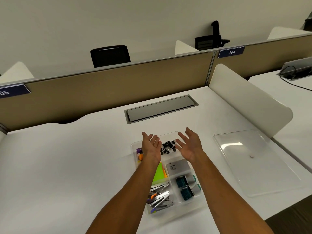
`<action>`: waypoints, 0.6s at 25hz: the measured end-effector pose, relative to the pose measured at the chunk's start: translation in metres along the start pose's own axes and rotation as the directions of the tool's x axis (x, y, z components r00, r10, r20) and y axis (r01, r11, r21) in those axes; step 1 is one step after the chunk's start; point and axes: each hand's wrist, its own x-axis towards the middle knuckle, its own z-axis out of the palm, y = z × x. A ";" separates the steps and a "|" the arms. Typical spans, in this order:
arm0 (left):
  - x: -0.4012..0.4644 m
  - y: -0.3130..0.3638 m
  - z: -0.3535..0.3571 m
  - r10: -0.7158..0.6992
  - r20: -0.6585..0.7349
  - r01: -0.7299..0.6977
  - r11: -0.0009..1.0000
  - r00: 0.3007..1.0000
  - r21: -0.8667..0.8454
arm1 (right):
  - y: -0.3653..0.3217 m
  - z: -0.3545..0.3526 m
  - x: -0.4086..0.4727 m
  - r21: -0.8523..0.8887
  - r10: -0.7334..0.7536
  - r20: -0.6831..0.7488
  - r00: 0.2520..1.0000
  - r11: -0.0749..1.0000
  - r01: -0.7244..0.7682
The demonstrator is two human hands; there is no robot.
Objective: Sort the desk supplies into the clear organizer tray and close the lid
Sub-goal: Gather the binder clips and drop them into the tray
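Note:
The clear organizer tray (pixel 200 194) lies on the white desk in front of me. Its compartments hold black binder clips (pixel 167 146), a grey box (pixel 178 168), two teal stamps (pixel 186 187), green sticky notes (pixel 158 174), metal staplers (pixel 160 199) and small coloured items (pixel 139 153) at the left. My left hand (pixel 151 146) and my right hand (pixel 190 146) hover palms up over the tray's far end, fingers spread, holding nothing. The clear lid (pixel 253 164) lies flat on the desk to the right of the tray.
A grey cable hatch (pixel 161 108) is set into the desk beyond the tray. A tan partition (pixel 104 86) runs along the back and a white divider (pixel 248 98) stands at the right. The desk's front right edge drops off near the lid.

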 end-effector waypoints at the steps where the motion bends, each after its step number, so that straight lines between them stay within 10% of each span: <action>1: -0.002 0.000 -0.002 0.035 0.002 -0.035 0.999 0.999 0.026 | -0.003 -0.004 -0.004 -0.048 -0.023 0.012 1.000 0.999 0.024; 8: -0.033 -0.010 -0.043 0.384 0.037 -0.360 0.823 0.923 0.440 | 0.004 -0.040 -0.023 -0.599 -0.185 0.038 0.982 0.782 0.171; 12: -0.064 -0.034 -0.086 0.689 0.258 -0.531 0.216 0.678 0.819 | 0.025 -0.068 -0.026 -0.834 -0.296 0.071 0.952 0.507 0.220; 15: -0.079 -0.053 -0.121 0.700 0.405 -0.523 -0.052 0.588 0.851 | 0.043 -0.090 -0.028 -0.933 -0.323 0.096 0.942 0.301 0.198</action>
